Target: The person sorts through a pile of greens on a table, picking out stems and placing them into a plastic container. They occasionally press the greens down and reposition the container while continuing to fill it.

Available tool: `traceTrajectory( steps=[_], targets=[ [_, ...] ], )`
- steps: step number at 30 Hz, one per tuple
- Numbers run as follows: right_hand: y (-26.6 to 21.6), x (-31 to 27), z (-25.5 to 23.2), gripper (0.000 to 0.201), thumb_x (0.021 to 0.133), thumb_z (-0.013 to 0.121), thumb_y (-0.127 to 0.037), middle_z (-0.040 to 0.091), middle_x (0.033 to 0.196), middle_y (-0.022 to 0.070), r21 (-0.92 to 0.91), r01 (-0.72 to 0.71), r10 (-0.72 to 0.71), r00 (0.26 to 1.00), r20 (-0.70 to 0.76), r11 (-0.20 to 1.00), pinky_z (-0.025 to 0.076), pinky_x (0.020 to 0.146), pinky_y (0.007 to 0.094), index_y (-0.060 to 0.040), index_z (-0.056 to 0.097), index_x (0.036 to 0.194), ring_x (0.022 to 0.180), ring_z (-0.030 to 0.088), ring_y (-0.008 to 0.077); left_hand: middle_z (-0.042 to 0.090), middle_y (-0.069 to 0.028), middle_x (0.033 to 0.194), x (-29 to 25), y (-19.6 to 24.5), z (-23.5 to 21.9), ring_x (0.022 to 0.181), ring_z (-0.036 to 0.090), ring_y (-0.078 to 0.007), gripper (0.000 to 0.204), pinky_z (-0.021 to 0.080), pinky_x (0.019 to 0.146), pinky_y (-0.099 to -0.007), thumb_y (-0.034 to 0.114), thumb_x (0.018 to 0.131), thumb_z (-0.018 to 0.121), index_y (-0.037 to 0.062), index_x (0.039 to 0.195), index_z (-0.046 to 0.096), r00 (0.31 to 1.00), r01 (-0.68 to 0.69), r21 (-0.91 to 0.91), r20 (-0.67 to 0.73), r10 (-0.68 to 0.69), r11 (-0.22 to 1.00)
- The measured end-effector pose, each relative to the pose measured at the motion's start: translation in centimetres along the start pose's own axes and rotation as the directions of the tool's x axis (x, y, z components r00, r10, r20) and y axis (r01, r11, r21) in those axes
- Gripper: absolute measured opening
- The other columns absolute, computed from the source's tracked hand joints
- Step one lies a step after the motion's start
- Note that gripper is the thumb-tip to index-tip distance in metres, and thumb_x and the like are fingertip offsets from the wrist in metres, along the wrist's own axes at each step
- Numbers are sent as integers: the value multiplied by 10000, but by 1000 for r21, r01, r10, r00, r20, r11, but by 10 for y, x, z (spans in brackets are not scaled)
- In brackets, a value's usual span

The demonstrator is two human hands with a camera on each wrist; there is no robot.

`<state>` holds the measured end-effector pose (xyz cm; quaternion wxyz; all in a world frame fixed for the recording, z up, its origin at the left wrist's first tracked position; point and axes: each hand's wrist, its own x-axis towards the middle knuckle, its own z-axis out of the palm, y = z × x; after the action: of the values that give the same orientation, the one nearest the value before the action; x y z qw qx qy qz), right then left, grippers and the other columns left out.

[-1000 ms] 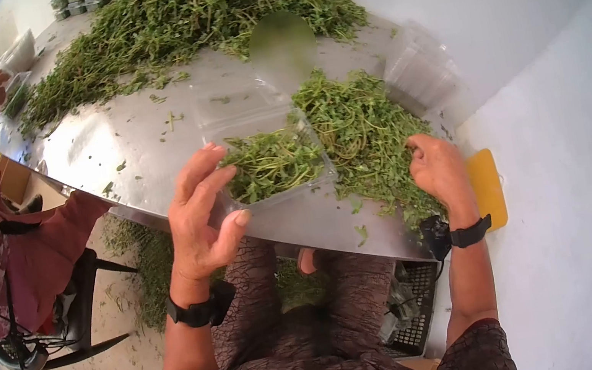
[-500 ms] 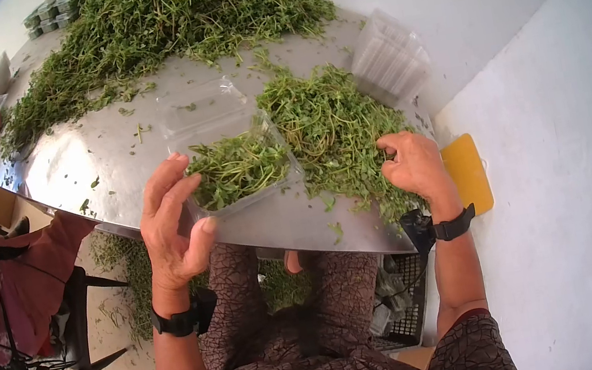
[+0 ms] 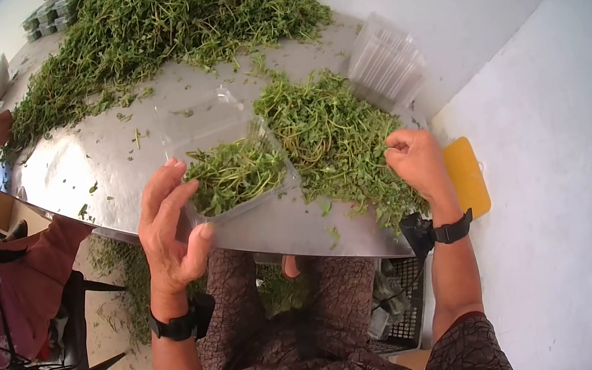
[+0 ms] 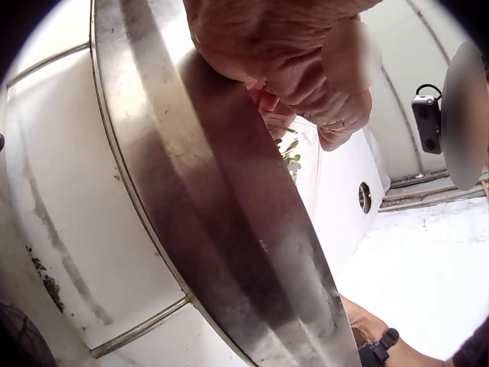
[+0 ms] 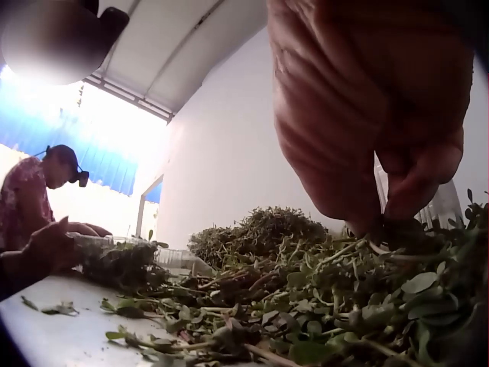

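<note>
- As I look down through the head view, the clear box [image 3: 288, 164] sits mid-frame on the metal table [image 3: 117, 178], its lid [image 3: 201, 122] folded back toward the top of the frame.
- Inside the box I see leafy greens [image 3: 236, 171], stems and leaves loosely tangled.
- The left hand [image 3: 173, 228] is open, fingers gently bent and thumb spread away from them, at the box's left side. I see nothing in its grasp, and I can't tell whether its fingertips touch the plastic.
- The right hand [image 3: 420, 161] is right of centre, fingers curled, over the right edge of the small heap [image 3: 331, 137]. In the right wrist view its fingertips come together on stems there; how many they pinch, I can't tell.
- That heap lies just right of the box, and a stack of clear containers [image 3: 385, 62] leans beyond it, toward the upper right.
- Across the top of the frame spreads the large heap [image 3: 185, 24], with filled packs [image 3: 56, 12] at its upper left.
- A yellow board [image 3: 467, 177] is just right of the right wrist.
- At the left edge I find another person [image 3: 25, 282], hands near the table; below the table, a black crate [image 3: 411, 298] sits lower right of centre.
</note>
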<state>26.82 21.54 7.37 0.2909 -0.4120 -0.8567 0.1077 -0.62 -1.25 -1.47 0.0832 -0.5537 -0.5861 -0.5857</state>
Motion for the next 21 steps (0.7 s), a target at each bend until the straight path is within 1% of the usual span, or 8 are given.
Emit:
traceTrajectory(
  steps=[2,3,5,9,11,15,18,21],
  targets=[
    [-4,2,-7,37,746,600,-5,484,559,15,205,-166,145,983,110,965,347,479,287,13,596,714,512,435,75,572,-211,1251,0,0,0,1227,518,-401,459,415,1025,-469,302,761,651,-27,1081,642,1000,-5,-2,-7,5,1000],
    [-11,2,-10,37,746,600,-5,484,559,15,205,-160,140,984,108,966,347,479,287,13,596,714,512,435,75,571,-211,1253,0,0,0,1226,519,-400,460,413,1027,-470,301,760,651,-28,1080,642,1000,-3,5,-1,3,1000],
    [-28,2,-15,49,813,612,0,507,610,-48,385,-174,147,984,98,906,314,483,220,42,632,796,580,425,0,571,-210,1254,1,1,-1,1224,519,-399,460,412,1028,-470,300,759,650,-30,1079,641,1000,-3,13,1,3,1000],
    [-58,7,-22,65,848,615,-13,542,663,-59,442,-122,90,992,94,889,317,491,199,45,643,847,593,437,-9,569,-209,1260,2,2,-1,1231,515,-397,445,412,1029,-473,274,752,657,-28,1079,639,1000,-19,10,5,19,1000],
    [-74,10,-20,68,846,627,-18,578,695,-34,556,-77,53,997,59,828,370,509,191,37,656,874,603,478,0,564,-207,1265,2,3,-2,1237,509,-399,437,409,1032,-475,243,739,666,-26,1083,635,1000,-22,1,17,22,1000],
    [-111,13,-13,94,848,633,-29,622,737,-7,667,-70,-8,993,114,742,433,540,189,30,670,912,621,535,21,557,-206,1270,3,2,-3,1238,507,-397,446,410,1030,-471,223,726,671,-30,1090,627,999,-43,-4,19,43,999],
    [-134,12,4,116,857,625,-39,646,751,13,744,-113,-10,987,158,659,469,550,192,26,675,940,646,585,48,559,-207,1264,3,4,-2,1233,509,-397,450,411,1030,-470,221,725,675,-29,1096,624,999,-34,-19,10,34,999],
    [-147,10,23,148,883,633,-90,663,788,41,794,-233,-92,936,340,562,491,555,203,22,661,976,674,622,77,559,-211,1260,4,4,-3,1229,512,-393,479,415,1028,-460,210,726,681,-38,1130,605,999,-39,-27,6,39,999]
  ],
)
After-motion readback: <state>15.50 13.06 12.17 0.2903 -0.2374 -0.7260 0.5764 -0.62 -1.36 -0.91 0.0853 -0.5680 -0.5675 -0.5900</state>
